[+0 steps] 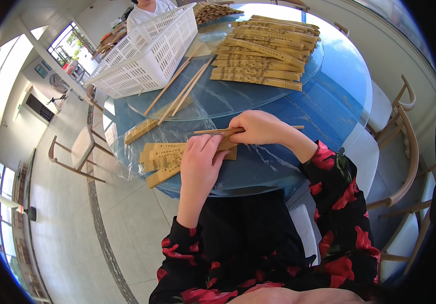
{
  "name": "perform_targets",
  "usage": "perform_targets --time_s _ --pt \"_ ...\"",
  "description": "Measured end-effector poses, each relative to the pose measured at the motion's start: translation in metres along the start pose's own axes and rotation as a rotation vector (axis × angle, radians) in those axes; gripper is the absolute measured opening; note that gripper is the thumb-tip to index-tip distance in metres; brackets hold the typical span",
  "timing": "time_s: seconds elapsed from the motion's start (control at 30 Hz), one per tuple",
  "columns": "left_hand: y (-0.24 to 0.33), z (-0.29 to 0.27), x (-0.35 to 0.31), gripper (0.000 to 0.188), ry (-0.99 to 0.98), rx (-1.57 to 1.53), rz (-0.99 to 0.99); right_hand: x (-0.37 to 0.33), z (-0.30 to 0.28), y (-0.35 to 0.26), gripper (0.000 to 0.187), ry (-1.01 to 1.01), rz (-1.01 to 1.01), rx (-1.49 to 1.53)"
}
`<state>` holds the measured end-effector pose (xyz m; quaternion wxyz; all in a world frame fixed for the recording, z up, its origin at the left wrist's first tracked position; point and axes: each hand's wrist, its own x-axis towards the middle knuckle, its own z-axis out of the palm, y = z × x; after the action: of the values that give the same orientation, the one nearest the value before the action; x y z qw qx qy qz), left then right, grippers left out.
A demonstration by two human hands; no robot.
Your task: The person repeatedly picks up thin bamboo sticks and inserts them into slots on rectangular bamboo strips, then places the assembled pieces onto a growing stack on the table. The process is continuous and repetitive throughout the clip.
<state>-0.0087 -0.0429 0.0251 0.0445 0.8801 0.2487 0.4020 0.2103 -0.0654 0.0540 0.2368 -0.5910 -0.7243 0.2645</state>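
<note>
My left hand (201, 156) presses on a fan of tan printed paper chopstick sleeves (163, 158) near the table's front edge. Its fingertips close around the sleeves' right ends, beside my right hand. My right hand (259, 127) pinches a pair of wooden chopsticks (203, 131), which lie crosswise; their other ends stick out past the wrist. Where the fingertips of both hands meet, the contact between chopsticks and paper is partly hidden. Just beyond my left hand, one more filled sleeve (141, 130) lies on the plastic cover.
Loose chopsticks (185, 91) rest across the glass turntable's (238, 104) edge. A big stack of filled sleeves (263, 53) lies at the far right, and a white slatted basket (144, 55) stands at the far left. Wooden chairs (405, 147) surround the table. Another person (149, 10) sits beyond.
</note>
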Motion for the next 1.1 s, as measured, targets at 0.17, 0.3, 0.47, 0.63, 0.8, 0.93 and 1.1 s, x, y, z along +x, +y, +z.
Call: perform_targets --time_s 0.17,0.3,0.47,0.63,0.8,0.93,1.1 --pt "-0.002 -0.001 0.0 0.038 0.018 -0.026 0.012 0.0 0.001 -0.002 0.027 0.01 0.025 0.007" --pt "-0.007 0.0 -0.002 0.035 0.037 -0.043 -0.018 0.0 -0.001 -0.008 0.028 -0.028 0.084 0.062" --pt "-0.008 -0.001 -0.003 0.032 0.045 -0.016 -0.024 -0.001 -0.001 -0.011 0.03 -0.009 0.075 0.051" --pt "-0.002 -0.003 0.001 0.032 0.067 -0.03 -0.024 -0.004 -0.011 -0.01 0.03 0.052 0.011 0.076" --pt "-0.002 -0.005 0.001 0.032 0.074 -0.027 -0.054 -0.01 -0.033 0.006 0.03 0.004 -0.075 0.22" --pt "0.0 -0.007 -0.001 0.03 0.084 -0.051 -0.132 -0.018 -0.053 0.014 0.025 -0.087 -0.09 0.17" --pt "-0.001 -0.005 0.0 0.029 0.103 -0.042 -0.131 -0.024 -0.061 0.019 0.023 -0.11 -0.019 0.123"
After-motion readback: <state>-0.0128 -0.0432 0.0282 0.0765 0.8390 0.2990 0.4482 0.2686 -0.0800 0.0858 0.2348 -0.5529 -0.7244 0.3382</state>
